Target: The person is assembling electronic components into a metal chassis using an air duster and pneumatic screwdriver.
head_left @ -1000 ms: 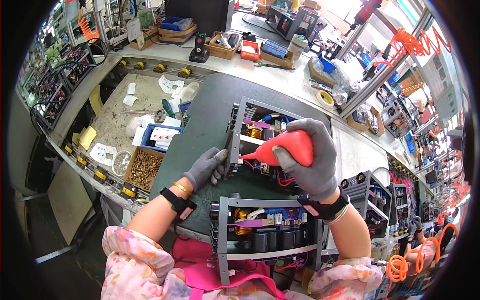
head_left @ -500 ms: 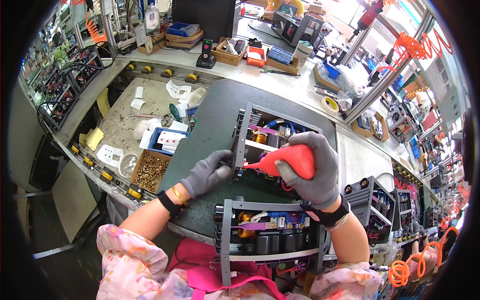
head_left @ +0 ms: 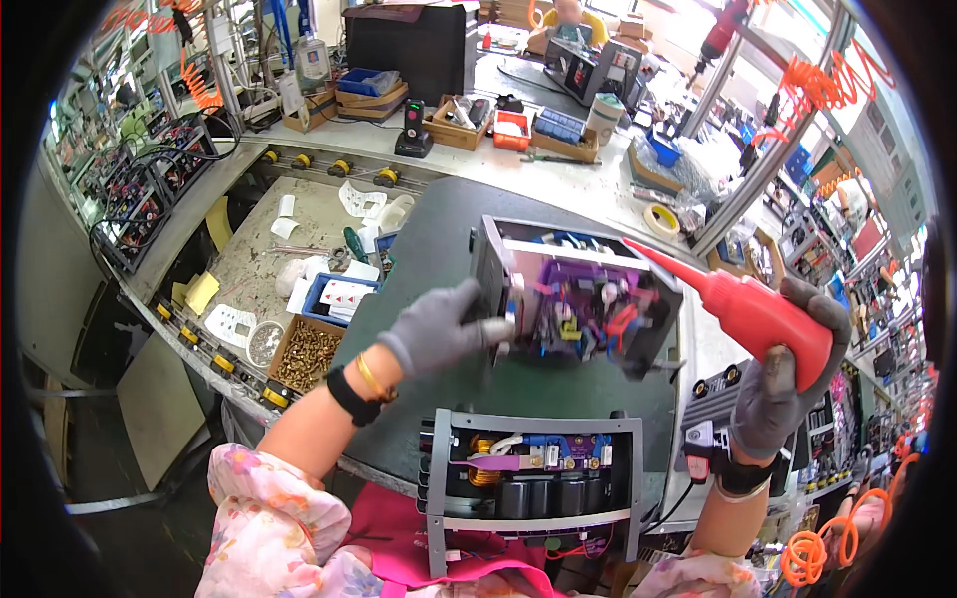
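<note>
My right hand [head_left: 783, 384], in a grey glove, is wrapped round a red squeeze bottle [head_left: 773, 324] with a long tapered nozzle. The bottle is raised on the right, its nozzle pointing up and left over the far corner of an open-framed electronics unit [head_left: 578, 299]. That unit sits tilted on the dark green mat, slightly blurred, with purple boards and coloured wires showing inside. My gloved left hand [head_left: 439, 329] grips its left edge between fingers and thumb. Nearer to me stands a second open unit [head_left: 538, 478] with a copper coil and black capacitors; neither hand touches it.
Left of the mat [head_left: 429, 229] are a carton of brass-coloured screws [head_left: 307, 351], a blue bin [head_left: 339, 296] and a green-handled screwdriver [head_left: 355, 244]. Tape [head_left: 661, 219] lies on the far bench. A black device with a cable [head_left: 703, 444] is near my right wrist.
My right hand has drawn the red bottle out of the far unit and moved it up and right. The far unit has turned and tilted, with my left hand at its left edge.
</note>
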The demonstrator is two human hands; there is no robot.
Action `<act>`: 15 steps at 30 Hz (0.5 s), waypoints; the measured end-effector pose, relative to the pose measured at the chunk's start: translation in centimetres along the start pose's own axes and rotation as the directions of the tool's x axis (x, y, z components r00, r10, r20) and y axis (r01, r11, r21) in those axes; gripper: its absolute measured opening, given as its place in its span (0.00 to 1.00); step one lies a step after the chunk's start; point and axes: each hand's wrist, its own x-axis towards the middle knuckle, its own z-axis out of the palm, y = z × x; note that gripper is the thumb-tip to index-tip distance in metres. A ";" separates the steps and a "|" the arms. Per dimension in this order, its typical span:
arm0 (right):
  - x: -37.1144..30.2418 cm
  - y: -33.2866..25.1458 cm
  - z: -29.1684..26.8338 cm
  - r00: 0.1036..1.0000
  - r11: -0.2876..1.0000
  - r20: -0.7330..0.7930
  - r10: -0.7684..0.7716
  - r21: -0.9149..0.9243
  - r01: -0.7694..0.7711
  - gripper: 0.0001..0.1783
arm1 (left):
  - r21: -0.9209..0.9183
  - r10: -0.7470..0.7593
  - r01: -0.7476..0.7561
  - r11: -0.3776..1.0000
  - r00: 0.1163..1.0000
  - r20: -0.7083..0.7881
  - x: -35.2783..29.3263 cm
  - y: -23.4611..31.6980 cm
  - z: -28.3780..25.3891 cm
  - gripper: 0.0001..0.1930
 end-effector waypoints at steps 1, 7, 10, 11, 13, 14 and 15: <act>-0.2 0.2 0.3 0.998 0.994 0.068 -0.010 -0.108 0.018 0.27 | -0.096 -0.088 0.089 0.991 0.996 0.019 1.0 0.1 -0.5 0.28; 0.5 6.5 4.7 0.968 0.970 0.244 -0.055 -0.217 0.110 0.23 | -0.378 -0.292 0.291 0.879 0.955 0.057 3.8 0.0 -1.9 0.22; 0.7 9.4 5.7 0.973 0.981 0.220 -0.072 -0.162 0.110 0.22 | -0.366 -0.294 0.297 0.882 0.954 0.064 4.4 0.3 -1.5 0.21; 0.6 9.9 6.0 0.978 0.982 0.201 -0.059 -0.166 0.094 0.22 | -0.374 -0.292 0.284 0.883 0.956 0.038 4.4 0.4 -1.5 0.22; 0.4 10.7 6.7 0.962 0.999 0.272 -0.001 -0.044 0.013 0.21 | -0.394 -0.280 0.262 0.881 0.960 0.011 4.5 0.7 -1.4 0.22; 0.0 11.0 6.9 0.965 0.999 0.263 0.009 -0.048 0.004 0.21 | -0.387 -0.281 0.268 0.882 0.959 0.023 4.5 0.6 -1.3 0.22; -0.2 11.5 7.2 0.963 1.000 0.270 0.012 -0.013 -0.009 0.22 | -0.394 -0.275 0.260 0.882 0.961 0.021 4.6 0.4 -1.2 0.22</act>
